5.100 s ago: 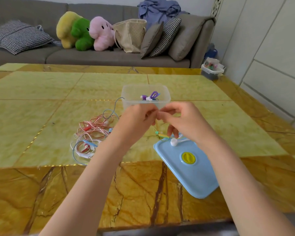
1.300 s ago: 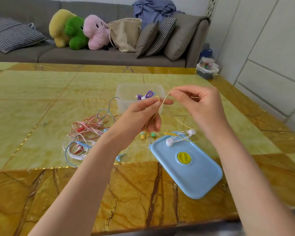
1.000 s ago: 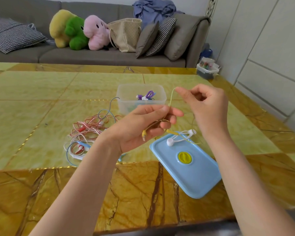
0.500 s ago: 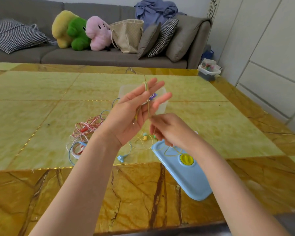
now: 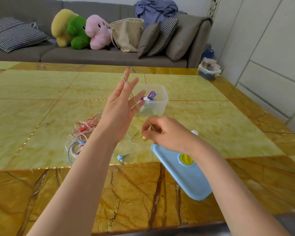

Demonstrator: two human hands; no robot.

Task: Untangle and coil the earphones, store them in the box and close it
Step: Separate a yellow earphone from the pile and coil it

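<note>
Head view is showing the left hand (image 5: 119, 113) raised above the desk (image 5: 41, 106) with its palm turned toward the camera and its fingers (image 5: 126, 82) standing straight and spread, a yellow earphone cord (image 5: 134, 103) looping round the upper fingers and running down across the palm. The right hand (image 5: 167, 133) is hovering lower, just in front of the box, its thumb and forefinger pinching that same yellow cord while the other fingers are curling loosely. More of the yellow cord is trailing in loops on the desk below the two hands. The clear plastic box (image 5: 158, 103) is standing open on the desk behind the hands, with a purple coiled earphone (image 5: 150, 96) lying inside it. The blue lid (image 5: 182, 174), with a yellow round knob on top, is lying flat on the desk near the front edge, partly under the right wrist. A tangle of pink and red earphones (image 5: 85, 128) is lying on the desk to the left of the left forearm, with a blue earphone cord (image 5: 126, 150) curving out of it and ending in a blue plug. A grey sofa (image 5: 95, 55) with plush toys and cushions is sitting beyond the desk.
</note>
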